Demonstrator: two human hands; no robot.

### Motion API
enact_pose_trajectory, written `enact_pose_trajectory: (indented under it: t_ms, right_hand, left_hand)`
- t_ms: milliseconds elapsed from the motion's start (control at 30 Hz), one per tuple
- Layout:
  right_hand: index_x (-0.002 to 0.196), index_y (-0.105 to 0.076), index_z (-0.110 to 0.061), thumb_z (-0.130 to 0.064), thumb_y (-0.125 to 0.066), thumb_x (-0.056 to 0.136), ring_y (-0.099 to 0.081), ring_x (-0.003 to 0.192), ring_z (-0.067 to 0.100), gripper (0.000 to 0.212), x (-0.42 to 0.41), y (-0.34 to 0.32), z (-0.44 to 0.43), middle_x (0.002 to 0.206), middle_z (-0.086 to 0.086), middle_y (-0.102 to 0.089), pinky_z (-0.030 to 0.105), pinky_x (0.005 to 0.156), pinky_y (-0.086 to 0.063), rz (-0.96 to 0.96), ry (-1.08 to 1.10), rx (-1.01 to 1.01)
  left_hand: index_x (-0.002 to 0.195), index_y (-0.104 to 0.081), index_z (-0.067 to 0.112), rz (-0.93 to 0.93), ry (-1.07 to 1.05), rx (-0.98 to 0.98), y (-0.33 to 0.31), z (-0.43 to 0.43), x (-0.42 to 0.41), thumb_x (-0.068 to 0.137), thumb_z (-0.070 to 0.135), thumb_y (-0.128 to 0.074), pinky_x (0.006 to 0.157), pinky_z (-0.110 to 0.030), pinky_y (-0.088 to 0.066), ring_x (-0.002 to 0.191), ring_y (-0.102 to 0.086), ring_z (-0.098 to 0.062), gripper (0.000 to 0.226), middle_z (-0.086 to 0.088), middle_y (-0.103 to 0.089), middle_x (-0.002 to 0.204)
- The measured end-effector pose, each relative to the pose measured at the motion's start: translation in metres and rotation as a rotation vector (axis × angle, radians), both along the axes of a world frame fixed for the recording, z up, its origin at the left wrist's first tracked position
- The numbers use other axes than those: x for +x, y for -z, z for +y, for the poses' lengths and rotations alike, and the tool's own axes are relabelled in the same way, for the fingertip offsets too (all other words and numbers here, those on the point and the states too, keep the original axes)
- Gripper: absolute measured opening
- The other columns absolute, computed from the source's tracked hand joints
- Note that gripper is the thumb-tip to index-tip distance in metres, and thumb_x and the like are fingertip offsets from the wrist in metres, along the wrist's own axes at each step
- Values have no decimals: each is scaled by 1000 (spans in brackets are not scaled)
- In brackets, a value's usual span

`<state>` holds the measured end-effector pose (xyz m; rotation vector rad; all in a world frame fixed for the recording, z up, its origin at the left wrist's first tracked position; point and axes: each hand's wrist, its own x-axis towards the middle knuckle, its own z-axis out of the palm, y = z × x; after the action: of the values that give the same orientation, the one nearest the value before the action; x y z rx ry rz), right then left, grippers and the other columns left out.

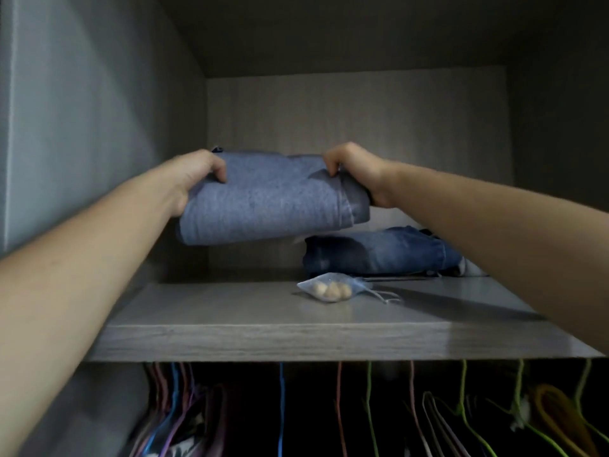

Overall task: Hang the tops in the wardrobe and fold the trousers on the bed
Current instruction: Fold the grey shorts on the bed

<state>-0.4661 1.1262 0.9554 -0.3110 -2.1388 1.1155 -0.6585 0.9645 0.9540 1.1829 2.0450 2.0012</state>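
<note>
A folded pair of light blue-grey trousers (270,199) hangs in the air above the wardrobe's upper shelf (296,338). My left hand (194,176) grips its left edge, fingers curled over the top. My right hand (356,169) grips its right edge, thumb under the fold. Below and to the right, a folded pair of darker blue jeans (382,252) lies on the shelf near the back.
A small mesh pouch with pale balls (333,290) lies on the shelf in front of the jeans. Under the shelf hang coloured hangers (369,407) with garments. The wardrobe's left wall (82,110) is close to my left arm.
</note>
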Motion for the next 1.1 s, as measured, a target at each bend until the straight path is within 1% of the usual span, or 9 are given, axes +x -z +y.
enact_pose_trajectory:
  t_ms: [100, 233, 400, 533, 633, 767, 867, 933, 1100]
  right_hand:
    - [62, -45, -13, -15, -45, 76, -51, 48, 21, 13, -28, 5, 4, 56, 4, -50, 24, 46, -44, -44, -57, -78]
    - [90, -61, -7, -24, -52, 82, -65, 75, 28, 21, -65, 25, 18, 83, 12, -65, 39, 76, -54, -239, -32, -91]
    - [125, -59, -11, -38, -53, 99, -66, 107, 25, 38, -82, 36, 18, 125, 10, -65, 41, 95, -55, -598, 206, 404]
    - [151, -40, -21, -47, -45, 102, -45, 134, 26, 55, -78, 18, 11, 153, 0, -40, 46, 110, -42, -578, 281, 650]
    - [148, -44, -25, -42, -54, 95, -50, 125, 25, 57, -74, 19, 15, 149, 0, -43, 42, 108, -44, -618, 150, 528]
    - [137, -55, -5, -41, -64, 62, -60, 94, 30, 84, -71, 39, 17, 108, 16, -65, 39, 88, -44, -843, 38, 358]
    - [141, -52, -5, -40, -64, 53, -59, 100, 34, 95, -70, 41, 15, 124, 23, -65, 46, 96, -45, -886, 35, 392]
    - [142, -52, -7, -40, -66, 51, -61, 115, 40, 98, -68, 41, 13, 135, 25, -58, 50, 107, -42, -886, 53, 393]
    - [135, -56, -22, -39, -70, 72, -62, 119, 27, 66, -69, 43, 10, 129, 8, -65, 47, 110, -45, -868, 66, 519]
  left_hand:
    - [62, -45, 14, -25, -54, -50, 1, -2, -18, 66, 7, -50, 53, -27, -36, 53, -46, -24, 9, -6, -47, 61]
    - [70, -56, 7, 18, -157, -222, 14, -3, -50, 71, 9, -53, 54, -30, -35, 59, -49, -27, 3, -13, -54, 70]
    - [139, -52, 3, 357, -390, -426, 22, 9, -64, 86, 11, -68, 87, -26, -43, 114, -59, -32, 55, -17, -58, 133]
    - [145, -48, 14, 591, -339, -571, 23, 12, -54, 95, 14, -56, 109, -25, -30, 139, -41, -25, 51, -7, -43, 152]
    - [127, -63, 9, 459, -248, -820, 32, 11, -56, 98, 29, -54, 106, -41, -46, 116, -62, -28, 36, -11, -63, 130]
    - [79, -63, 10, 190, -18, -794, 40, 7, -50, 74, 31, -62, 68, -31, -47, 70, -61, -26, 22, -14, -64, 80]
    - [116, -65, 7, 155, 122, -919, 42, -2, -51, 47, 26, -73, 94, -41, -52, 101, -67, -34, 73, -18, -68, 112]
    - [146, -44, 22, 229, 123, -1010, 43, -4, -55, 42, 24, -82, 110, -43, -42, 123, -57, -30, 111, -11, -51, 143]
    - [155, -28, 27, 549, -36, -1087, 42, 5, -59, 71, 21, -86, 115, -41, -35, 136, -41, -26, 102, -2, -37, 153]
